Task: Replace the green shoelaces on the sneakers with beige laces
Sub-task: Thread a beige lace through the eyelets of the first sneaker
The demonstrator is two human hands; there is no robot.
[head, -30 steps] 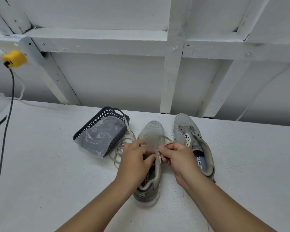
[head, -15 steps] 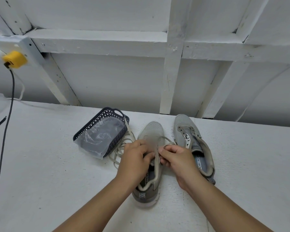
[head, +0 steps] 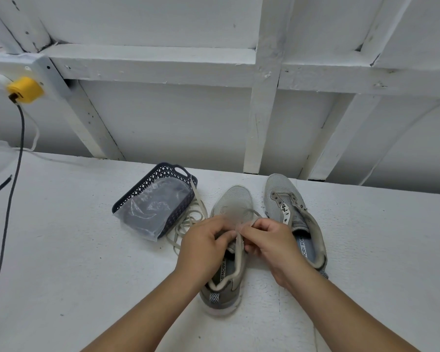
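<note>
Head view shows both hands over the near sneaker [head: 229, 250], which lies on the white desk [head: 61, 250] with its toe pointing away. The left hand [head: 203, 247] curls its fingers at the left side of the tongue, and its grip seems to hold the eyelet flap or the lace end, but which one I cannot tell, because the fingers cover it. The right hand [head: 272, 246] pinches the beige lace [head: 254, 213] between thumb and forefinger. Compared with one second ago, the two hands have come closer together and a little further toward the toe, and the lace loop near the right hand looks tighter against the shoe. I judge that one more eyelet is being threaded and the slack is being pulled through. The rest of the lace trails in loose coils [head: 188, 219] on the desk, between the sneaker and the dark basket [head: 148, 184] with a plastic bag in it. The second sneaker [head: 290, 212], just to the right, has empty eyelets, so it is not yet laced. No green lace can be seen, so the task is perhaps near its middle.
</note>
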